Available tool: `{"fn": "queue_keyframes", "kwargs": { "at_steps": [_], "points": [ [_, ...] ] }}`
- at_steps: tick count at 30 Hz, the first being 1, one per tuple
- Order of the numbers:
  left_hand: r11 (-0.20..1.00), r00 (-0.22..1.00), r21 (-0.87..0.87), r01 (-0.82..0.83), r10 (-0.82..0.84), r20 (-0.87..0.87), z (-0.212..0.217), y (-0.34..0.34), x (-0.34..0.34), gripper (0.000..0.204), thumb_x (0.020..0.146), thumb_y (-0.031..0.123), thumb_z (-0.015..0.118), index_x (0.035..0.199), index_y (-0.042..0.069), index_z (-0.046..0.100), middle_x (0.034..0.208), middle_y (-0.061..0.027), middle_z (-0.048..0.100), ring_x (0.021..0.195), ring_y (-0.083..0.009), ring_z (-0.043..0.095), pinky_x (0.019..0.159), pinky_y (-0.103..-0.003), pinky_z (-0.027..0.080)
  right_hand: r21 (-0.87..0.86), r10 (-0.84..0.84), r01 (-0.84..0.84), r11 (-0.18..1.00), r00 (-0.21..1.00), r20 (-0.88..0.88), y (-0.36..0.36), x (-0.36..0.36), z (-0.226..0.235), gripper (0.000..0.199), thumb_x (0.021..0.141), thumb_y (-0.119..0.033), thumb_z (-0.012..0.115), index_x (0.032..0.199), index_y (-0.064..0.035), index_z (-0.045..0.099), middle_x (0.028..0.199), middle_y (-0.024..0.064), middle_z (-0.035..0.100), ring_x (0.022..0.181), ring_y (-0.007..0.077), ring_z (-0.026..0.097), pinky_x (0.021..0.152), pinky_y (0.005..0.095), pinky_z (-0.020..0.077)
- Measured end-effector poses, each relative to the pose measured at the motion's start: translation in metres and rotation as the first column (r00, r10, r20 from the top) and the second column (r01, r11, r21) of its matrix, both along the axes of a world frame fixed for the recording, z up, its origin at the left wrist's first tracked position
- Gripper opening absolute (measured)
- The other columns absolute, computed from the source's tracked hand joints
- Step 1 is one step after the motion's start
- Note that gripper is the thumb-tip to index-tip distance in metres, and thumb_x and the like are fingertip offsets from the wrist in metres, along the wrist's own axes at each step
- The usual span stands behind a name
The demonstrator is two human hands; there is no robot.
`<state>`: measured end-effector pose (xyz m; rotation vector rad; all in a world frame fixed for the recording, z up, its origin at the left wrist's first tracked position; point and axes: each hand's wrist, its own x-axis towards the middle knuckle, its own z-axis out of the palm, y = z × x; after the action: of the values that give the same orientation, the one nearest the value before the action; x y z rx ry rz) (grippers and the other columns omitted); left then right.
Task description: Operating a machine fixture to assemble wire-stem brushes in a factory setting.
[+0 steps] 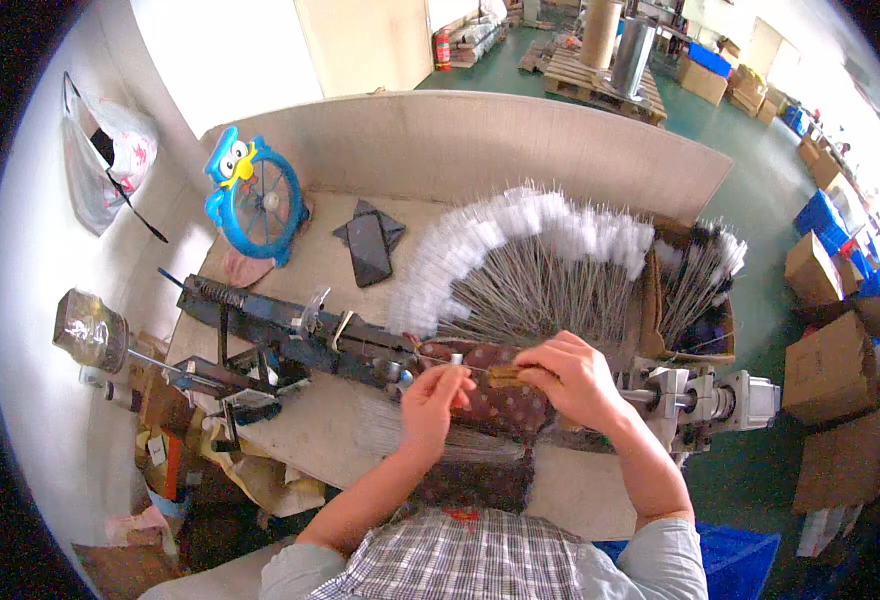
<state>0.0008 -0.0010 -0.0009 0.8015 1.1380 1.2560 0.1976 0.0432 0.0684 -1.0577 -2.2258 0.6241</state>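
White and short, a small cylindrical tip (457, 358) stands just above the pinched thumb and forefinger of the left hand (430, 402). The right hand (576, 378) has its fingers closed on a slim tan-brown piece (505, 376), held roughly level and pointing left; a thin line, perhaps wire, shows in the narrow gap between the hands. Such fingertip grips probably suit parts this slight, letting both meet in front of the chest. Below them lies a dark brown, pale-dotted cloth (508, 414), perhaps there as padding.

Beyond, on the pale desk (335, 425), thin grey wire stems with white bristly heads (560, 225) fan out, heads away from the person, which seems to leave the stems nearest to reach. A brown cardboard box (695, 354) beside them keeps more stems upright. The blue bird-shaped fan (292, 232) faces the work side, likely for air; a black rectangular phone (368, 250) lies near it.
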Motion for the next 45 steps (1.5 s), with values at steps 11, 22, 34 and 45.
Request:
{"fn": "queue_keyframes", "kwargs": {
  "at_steps": [11, 22, 34, 45],
  "points": [
    [0.989, 0.974, -0.131, -0.065, 0.092, 0.205, 0.003, -0.004, -0.019, 0.024, 0.090, 0.027, 0.054, 0.086, 0.004, 0.060, 0.074, -0.0038, 0.061, 0.057, -0.0080, 0.053, 0.054, -0.021, 0.043, 0.039, -0.097, 0.094, 0.995, 0.991, 0.089, 0.012, -0.077, -0.008, 0.017, 0.076, -0.023, 0.063, 0.082, -0.0083, 0.067, 0.077, 0.0081, 0.065, 0.076, 0.0248, 0.060, 0.069, 0.0350, 0.0481],
    [0.955, 0.842, -0.239, -0.176, 0.272, 0.466, 0.008, 0.005, -0.010, 0.044, 0.094, 0.045, 0.034, 0.099, 0.006, 0.053, 0.090, -0.0093, 0.059, 0.086, -0.0185, 0.057, 0.078, -0.031, 0.043, 0.177, -0.152, 0.147, 0.973, 0.988, 0.014, 0.005, -0.081, -0.012, 0.027, 0.074, -0.031, 0.063, 0.089, -0.0085, 0.066, 0.084, 0.0072, 0.064, 0.084, 0.0271, 0.059, 0.071, 0.0383, 0.0465],
    [0.946, 0.819, -0.138, -0.294, 0.324, 0.475, 0.002, 0.003, -0.001, 0.005, 0.085, 0.011, 0.056, 0.085, 0.006, 0.053, 0.082, -0.0012, 0.054, 0.075, -0.0118, 0.054, 0.071, -0.028, 0.048, 0.408, -0.171, 0.180, 0.895, 0.983, -0.060, -0.006, -0.081, -0.029, 0.027, 0.064, -0.024, 0.069, 0.091, -0.0159, 0.066, 0.096, -0.0014, 0.060, 0.100, 0.0221, 0.052, 0.083, 0.0366, 0.0411],
    [0.952, 0.833, -0.111, -0.286, 0.304, 0.463, 0.012, 0.002, 0.002, 0.006, 0.086, 0.008, 0.055, 0.090, 0.003, 0.057, 0.086, -0.0033, 0.061, 0.074, -0.0113, 0.058, 0.072, -0.027, 0.049, 0.373, -0.154, 0.163, 0.914, 0.987, -0.052, -0.007, -0.072, -0.017, 0.025, 0.064, -0.018, 0.071, 0.088, -0.0167, 0.069, 0.096, 0.0000, 0.062, 0.099, 0.0236, 0.053, 0.082, 0.0379, 0.0428]
  ]
}}
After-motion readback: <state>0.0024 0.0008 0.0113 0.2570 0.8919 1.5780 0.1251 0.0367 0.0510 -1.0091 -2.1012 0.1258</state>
